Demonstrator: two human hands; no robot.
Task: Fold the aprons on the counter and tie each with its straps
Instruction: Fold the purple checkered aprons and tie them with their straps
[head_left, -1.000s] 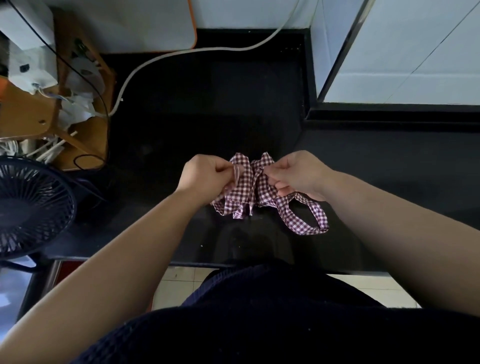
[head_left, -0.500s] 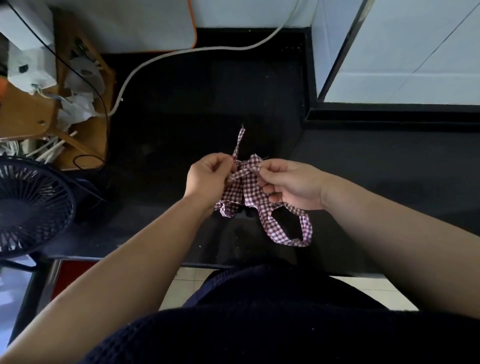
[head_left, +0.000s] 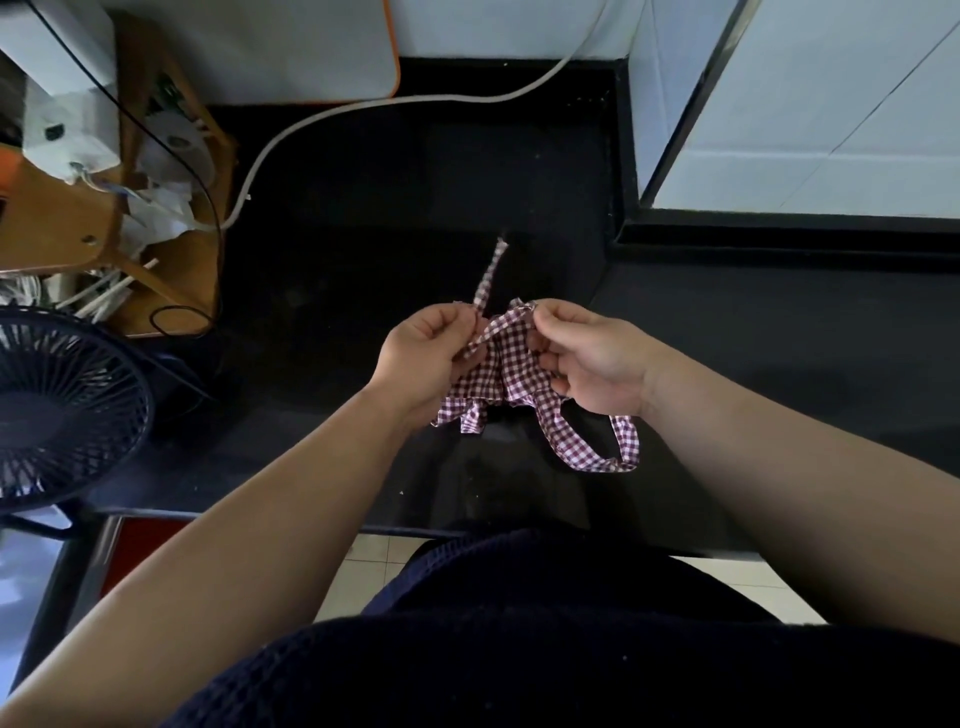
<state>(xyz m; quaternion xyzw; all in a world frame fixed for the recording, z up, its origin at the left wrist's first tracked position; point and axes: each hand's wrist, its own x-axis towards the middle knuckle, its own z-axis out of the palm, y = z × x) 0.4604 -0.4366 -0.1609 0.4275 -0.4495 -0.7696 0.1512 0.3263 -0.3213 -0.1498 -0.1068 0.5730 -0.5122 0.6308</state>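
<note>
**Condition.** The folded checked apron (head_left: 498, 366) is held as a small bundle between both hands over the front half of the black bench (head_left: 363, 208). Whether its lower edge rests on the bench cannot be determined.

**Left hand** (head_left: 431, 358): fingers curled, pinching one strap close to the bundle. The strap end (head_left: 488, 275) stands up past the fingers, pointing away from the person.

**Right hand** (head_left: 592, 358): fingers curled, pinching the cloth at the top of the bundle, where the second strap appears to cross. A long loop (head_left: 587, 447) of strap hangs below this hand, close to the front edge of the bench.

**Likely step.** Tying the straps; the knot does not look drawn tight.

**Fault risks.**
1. Slack knot. Cause: uneven pull, or either pinch released before the crossing is drawn tight. Effect: the folds spring open.
2. Strap slips out. Cause: only a short free length remains beyond the left pinch, so little is left to pull.
3. Snag. Cause: the hanging loop gets drawn into the knot or catches on the bench edge.
4. Lopsided bundle. Cause: the tie sits high, leaving the lower folds loose.
</note>
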